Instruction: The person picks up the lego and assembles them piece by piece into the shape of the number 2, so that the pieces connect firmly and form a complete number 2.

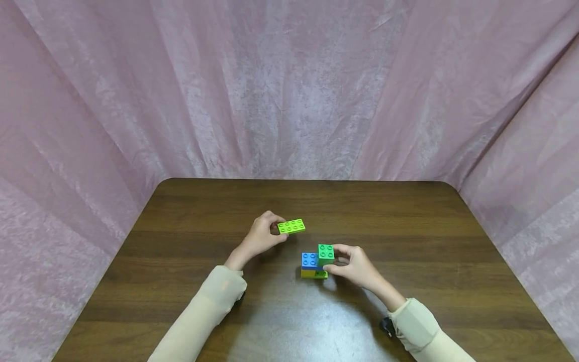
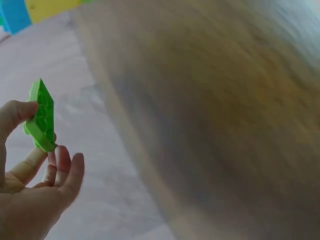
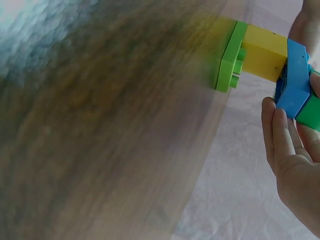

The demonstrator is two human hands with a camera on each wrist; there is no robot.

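My left hand (image 1: 260, 235) pinches a flat lime-green toy brick (image 1: 291, 226) by its left end, studs up, above the table. Its thumb and fingertips press opposite long edges in the left wrist view. Nearer to me stands a small stack: a flat lime-green brick (image 3: 231, 57) at the bottom, a yellow brick (image 3: 262, 50) on it, then a flat blue brick (image 3: 295, 82). At the top right, a green brick (image 1: 325, 254) overhangs the yellow one, sitting on the blue brick's right part. The thumb and fingers of my right hand (image 1: 355, 266) grip the green brick from the right.
The stack stands on a brown wooden table (image 1: 203, 301) with rounded far corners. Pink curtains (image 1: 289, 90) hang behind the table and along both sides. A small dark device (image 1: 387, 326) sits at the right wrist, beside the sleeve cuff.
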